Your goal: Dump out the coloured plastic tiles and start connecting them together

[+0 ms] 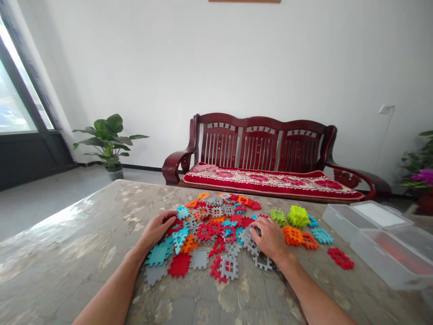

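A heap of flat notched plastic building tiles in red, grey, blue and orange lies in the middle of the table. My left hand rests at the heap's left edge, thumb and fingers apart, beside a light blue tile and some red ones. On the heap's right side my right hand lies over grey tiles, its fingers loosely bent and apart. Neither hand visibly grips a tile. The undersides of the right fingers are partly hidden. A red tile and a grey window tile lie nearest me.
Right of the heap sit a lime-green stack, orange tiles, blue tiles and a single red tile. A clear plastic box stands at the right. A wooden bench is behind the table.
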{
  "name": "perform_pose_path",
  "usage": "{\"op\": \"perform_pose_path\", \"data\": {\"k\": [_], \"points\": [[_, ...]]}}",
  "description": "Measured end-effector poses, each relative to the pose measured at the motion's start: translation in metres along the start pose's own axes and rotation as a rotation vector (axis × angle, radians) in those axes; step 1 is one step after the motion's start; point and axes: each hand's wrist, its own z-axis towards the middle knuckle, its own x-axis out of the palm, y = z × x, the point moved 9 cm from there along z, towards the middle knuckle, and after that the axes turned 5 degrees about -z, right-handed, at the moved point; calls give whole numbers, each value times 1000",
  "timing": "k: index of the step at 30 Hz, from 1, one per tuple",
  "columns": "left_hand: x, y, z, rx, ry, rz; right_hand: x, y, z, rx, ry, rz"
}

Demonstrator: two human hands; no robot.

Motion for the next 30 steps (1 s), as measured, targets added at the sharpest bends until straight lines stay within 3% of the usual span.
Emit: {"op": "perform_pose_path", "data": {"k": [6,10,15,18,23,26,30], "points": [[1,1,-1,6,-2,-5,1,-1,-1,-4,3,16],[3,4,0,35,5,28,-10,-2,1,28,-28,10],[6,8,1,67,24,30,-18,10,41,2,19,55],[4,8,0,72,7,21,-1,28,86,-68,120,62],[2,2,-4,60,-7,2,53,45,154,-49,326,-16],[3,-1,-5,69,7,-6,83,49,173,-15,416,-6],[4,1,-6,77,14,10,105,53,173,-55,498,37]]}}
